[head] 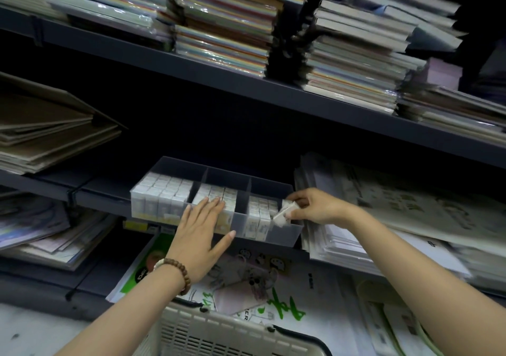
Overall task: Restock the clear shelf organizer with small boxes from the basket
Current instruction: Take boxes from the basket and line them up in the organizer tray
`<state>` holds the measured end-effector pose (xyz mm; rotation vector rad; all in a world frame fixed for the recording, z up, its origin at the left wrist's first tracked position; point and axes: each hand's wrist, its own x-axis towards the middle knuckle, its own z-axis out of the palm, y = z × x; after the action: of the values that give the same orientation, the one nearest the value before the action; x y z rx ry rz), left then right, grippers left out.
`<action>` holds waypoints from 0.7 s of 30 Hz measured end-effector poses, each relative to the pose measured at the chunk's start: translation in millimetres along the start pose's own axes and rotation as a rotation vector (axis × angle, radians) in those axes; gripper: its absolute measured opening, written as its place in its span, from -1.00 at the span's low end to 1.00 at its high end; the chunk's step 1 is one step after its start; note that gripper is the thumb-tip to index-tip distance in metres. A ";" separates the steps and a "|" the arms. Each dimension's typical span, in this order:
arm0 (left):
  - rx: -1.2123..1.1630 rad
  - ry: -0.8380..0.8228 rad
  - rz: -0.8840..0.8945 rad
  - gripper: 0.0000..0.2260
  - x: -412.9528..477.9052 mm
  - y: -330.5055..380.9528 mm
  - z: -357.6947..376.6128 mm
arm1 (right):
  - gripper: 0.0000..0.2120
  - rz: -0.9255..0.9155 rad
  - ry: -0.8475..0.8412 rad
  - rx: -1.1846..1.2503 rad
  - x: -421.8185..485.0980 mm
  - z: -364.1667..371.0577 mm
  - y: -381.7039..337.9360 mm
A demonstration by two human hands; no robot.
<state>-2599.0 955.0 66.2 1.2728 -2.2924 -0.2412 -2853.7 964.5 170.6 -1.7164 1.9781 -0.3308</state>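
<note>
**Insertion Step in Progress**

A small box (286,213) is pinched, tilted, by the right hand (315,207) at the end of the clear organizer (283,235) nearest that hand. The left hand (201,235) is laid flat, fingers straight, on the boxes (210,191) alongside. Insertion is judged to be in hand: the box must be uprighted and lowered beneath the right hand. The basket (219,333) is below both hands.

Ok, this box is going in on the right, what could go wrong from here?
The small box in the right hand sits tilted at the organizer's right end; it could snag or slip out. The left hand presses the middle boxes near the front, which seems to overhang the shelf, so the organizer might tip.
</note>
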 end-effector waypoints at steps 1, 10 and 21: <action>0.000 0.000 -0.001 -0.40 -0.1 0.2 -0.5 | -0.47 0.002 -0.014 -0.001 0.2 -3.5 -0.9; -0.136 0.089 -0.021 -0.44 -2.3 13.2 -7.1 | -0.53 -0.083 0.013 0.088 -10.5 -16.1 -12.8; -1.365 -0.583 -0.314 -0.43 -5.9 60.0 -46.0 | -0.66 -0.415 -0.266 0.471 -80.1 11.6 -48.5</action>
<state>-2617.7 996.6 126.7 0.7686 -1.5255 -2.0436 -2799.6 1035.6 201.2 -1.7310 1.2252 -0.6195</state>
